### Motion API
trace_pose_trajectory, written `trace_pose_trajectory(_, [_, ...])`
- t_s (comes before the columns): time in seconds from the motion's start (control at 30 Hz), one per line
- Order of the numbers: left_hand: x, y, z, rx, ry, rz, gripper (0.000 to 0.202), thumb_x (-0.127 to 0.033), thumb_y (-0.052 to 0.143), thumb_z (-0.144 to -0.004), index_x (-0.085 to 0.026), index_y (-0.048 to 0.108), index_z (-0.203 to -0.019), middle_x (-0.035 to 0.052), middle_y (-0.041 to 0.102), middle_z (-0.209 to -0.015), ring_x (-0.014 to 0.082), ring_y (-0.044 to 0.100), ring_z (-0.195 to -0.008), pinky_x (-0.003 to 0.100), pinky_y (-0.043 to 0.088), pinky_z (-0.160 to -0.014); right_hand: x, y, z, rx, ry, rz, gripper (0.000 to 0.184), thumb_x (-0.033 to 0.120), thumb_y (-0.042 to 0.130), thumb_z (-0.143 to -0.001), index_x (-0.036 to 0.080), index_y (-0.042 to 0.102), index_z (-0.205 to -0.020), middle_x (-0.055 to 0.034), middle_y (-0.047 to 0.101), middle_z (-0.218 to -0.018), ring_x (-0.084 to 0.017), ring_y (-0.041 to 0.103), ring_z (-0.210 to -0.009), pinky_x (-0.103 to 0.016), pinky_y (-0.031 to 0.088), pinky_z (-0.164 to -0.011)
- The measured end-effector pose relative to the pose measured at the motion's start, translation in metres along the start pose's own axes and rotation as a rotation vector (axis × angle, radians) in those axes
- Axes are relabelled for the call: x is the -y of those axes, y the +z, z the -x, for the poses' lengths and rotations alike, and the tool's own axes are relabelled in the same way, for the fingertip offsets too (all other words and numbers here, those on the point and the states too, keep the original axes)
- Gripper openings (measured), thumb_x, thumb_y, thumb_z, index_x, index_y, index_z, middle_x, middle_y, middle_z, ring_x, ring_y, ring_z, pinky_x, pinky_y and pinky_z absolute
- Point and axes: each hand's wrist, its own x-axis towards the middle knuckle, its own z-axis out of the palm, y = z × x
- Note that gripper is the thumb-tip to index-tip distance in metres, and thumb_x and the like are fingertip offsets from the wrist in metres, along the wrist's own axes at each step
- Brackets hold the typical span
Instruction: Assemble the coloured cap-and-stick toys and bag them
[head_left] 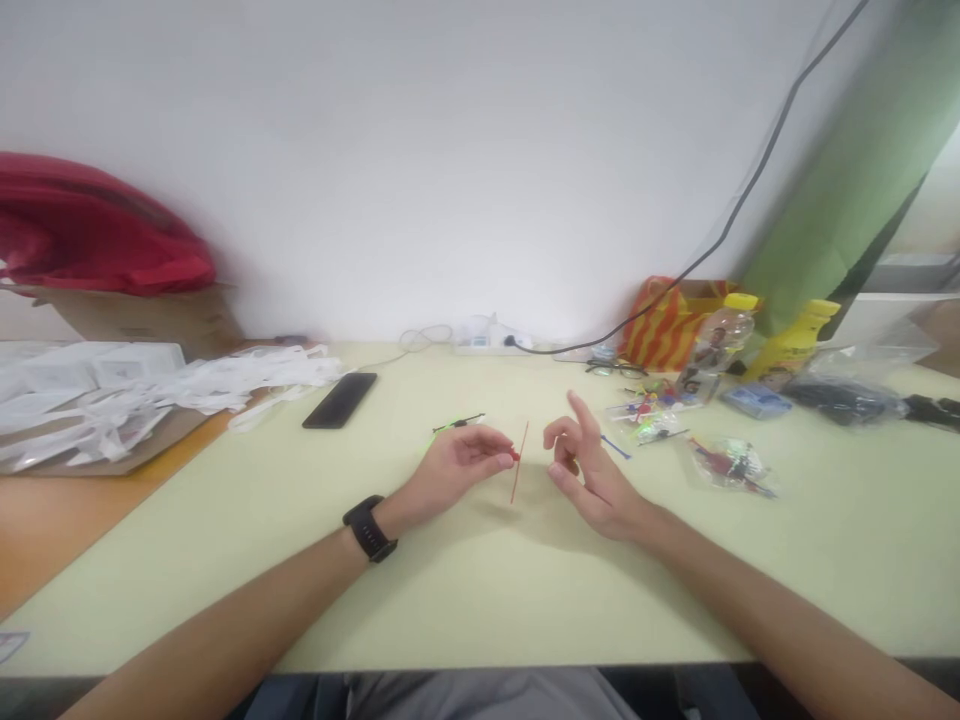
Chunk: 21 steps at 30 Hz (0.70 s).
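My left hand (469,462), with a black watch on its wrist, pinches the short red hub of a small red propeller (524,440) between thumb and fingertips. The propeller's long thin blade stands nearly upright, seen almost edge-on, just above the table. To its right, my right hand (592,480) is raised and holds nothing. Its index finger points up, the other fingers are bent, and the thumb is apart. Behind my left hand lies a thin black and green piece (466,422), partly hidden by the fingers. A blue stick (616,447) lies just beyond my right hand.
A black phone (340,400) lies to the left, near white strips (217,385). Bagged colourful parts (735,465), eyeglasses (616,369), a clear bottle (716,345) and a yellow bottle (787,345) are at right. A dark cable (750,195) runs down to a power strip (484,345).
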Motion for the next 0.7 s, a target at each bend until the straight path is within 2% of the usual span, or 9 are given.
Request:
trace_pose_trajectory(0.03, [-0.001,0.000,0.000,0.001,0.001,0.014,0.028,-0.040,0.082,-0.086,-0.016,0.075,-0.100,0.0097,0.077,-0.105,0.0236,0.074,-0.098,0.040,0.060,-0.095,0.000,-0.002,-0.001,0.053,0.049,-0.011,0.036,0.051,0.043,-0.106,0.023,0.064,-0.115,-0.0027,0.059,-0.088,-0.016,0.052,-0.068,-0.031,0.046,-0.067])
trace_pose_trajectory(0.07, [-0.002,0.000,0.000,0.003,0.005,0.026,0.028,-0.040,0.082,-0.087,-0.016,0.075,-0.100,0.0098,0.078,-0.105,0.0238,0.074,-0.099,0.040,0.060,-0.095,-0.001,-0.003,-0.002,0.108,0.100,-0.030,0.047,0.053,0.038,-0.107,0.021,0.065,-0.087,-0.0010,0.054,-0.073,-0.016,0.048,-0.062,-0.031,0.043,-0.063])
trace_pose_trajectory(0.1, [-0.002,0.000,0.001,0.004,0.008,0.034,0.027,-0.039,0.081,-0.087,-0.016,0.074,-0.100,0.0101,0.078,-0.106,0.0240,0.074,-0.100,0.040,0.060,-0.095,-0.001,-0.005,-0.003,0.152,0.141,-0.055,0.058,0.055,0.034,-0.108,0.021,0.055,-0.066,0.0007,0.046,-0.061,-0.015,0.043,-0.056,-0.030,0.039,-0.059])
trace_pose_trajectory(0.17, [-0.002,0.000,0.001,0.008,0.012,0.037,0.027,-0.039,0.080,-0.088,-0.016,0.074,-0.101,0.0107,0.077,-0.106,0.0242,0.074,-0.101,0.040,0.060,-0.095,-0.001,-0.008,-0.006,0.170,0.161,-0.097,0.066,0.057,0.031,-0.108,0.022,0.039,-0.053,0.0022,0.035,-0.052,-0.013,0.036,-0.051,-0.030,0.034,-0.054])
trace_pose_trajectory(0.2, [-0.002,-0.001,0.001,0.011,0.012,0.032,0.027,-0.039,0.080,-0.089,-0.016,0.074,-0.101,0.0109,0.077,-0.106,0.0242,0.074,-0.101,0.040,0.060,-0.095,0.000,-0.009,-0.007,0.150,0.147,-0.098,0.065,0.058,0.034,-0.107,0.022,0.037,-0.053,0.0024,0.035,-0.052,-0.013,0.035,-0.051,-0.030,0.033,-0.054])
trace_pose_trajectory(0.27, [-0.001,0.000,0.001,0.014,0.010,0.017,0.026,-0.038,0.080,-0.089,-0.016,0.074,-0.100,0.0106,0.077,-0.106,0.0237,0.073,-0.101,0.039,0.060,-0.094,0.002,-0.008,-0.009,0.120,0.122,-0.075,0.058,0.057,0.045,-0.104,0.021,0.044,-0.059,0.0026,0.040,-0.057,-0.013,0.037,-0.054,-0.029,0.033,-0.055])
trace_pose_trajectory(0.37, [0.000,0.000,0.001,0.016,0.009,0.005,0.024,-0.037,0.080,-0.089,-0.016,0.074,-0.100,0.0100,0.077,-0.105,0.0229,0.073,-0.100,0.037,0.059,-0.094,0.006,-0.002,-0.009,0.127,0.137,-0.061,0.038,0.050,0.059,-0.100,0.021,0.055,-0.076,0.0035,0.046,-0.064,-0.013,0.041,-0.059,-0.027,0.033,-0.054])
trace_pose_trajectory(0.5, [0.004,0.001,0.001,0.046,0.004,0.017,0.025,-0.036,0.080,-0.089,-0.016,0.074,-0.102,0.0109,0.076,-0.105,0.0233,0.073,-0.099,0.038,0.060,-0.093,0.007,0.006,-0.007,0.174,0.124,-0.080,0.024,0.045,0.059,-0.100,0.022,0.061,-0.093,0.0037,0.048,-0.068,-0.014,0.043,-0.061,-0.027,0.035,-0.055])
trace_pose_trajectory(0.7, [0.007,0.003,0.003,0.126,-0.007,0.063,0.029,-0.034,0.082,-0.087,-0.015,0.073,-0.107,0.0123,0.075,-0.111,0.0231,0.073,-0.101,0.039,0.059,-0.095,0.001,0.009,-0.008,0.171,0.112,-0.066,0.027,0.045,0.054,-0.103,0.021,0.061,-0.092,0.0024,0.052,-0.071,-0.014,0.045,-0.064,-0.026,0.035,-0.056])
